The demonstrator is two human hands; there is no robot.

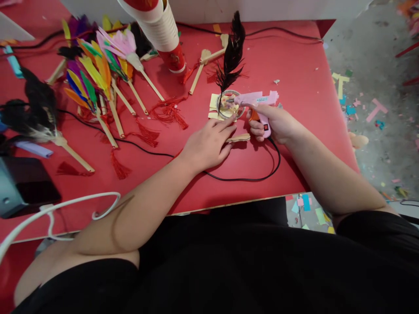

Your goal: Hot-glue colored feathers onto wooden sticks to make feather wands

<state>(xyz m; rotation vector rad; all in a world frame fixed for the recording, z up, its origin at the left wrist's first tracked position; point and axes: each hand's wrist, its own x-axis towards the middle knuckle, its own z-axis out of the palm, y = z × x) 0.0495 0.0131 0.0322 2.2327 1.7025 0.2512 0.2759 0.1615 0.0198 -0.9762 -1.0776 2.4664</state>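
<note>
My right hand (273, 122) is closed around the grip of a pink glue gun (252, 99), its nozzle pointing left over a small round clear dish (240, 114). My left hand (211, 144) has its fingers stretched out, with fingertips at the dish's near rim. Just under those fingers lies a short wooden stick (240, 138). A black feather (233, 48) rises at the dish's left side; I cannot tell what its lower end rests on. Pale yellow pieces (214, 102) stick out beneath the dish.
Feather bundles on wooden handles (111, 113) with red tassels (147, 135) cover the table's left. Stacked paper cups (163, 30) stand at the back. The gun's black cord (245, 179) loops across the red table (288, 56). A white cable (75, 200) arches near my left forearm.
</note>
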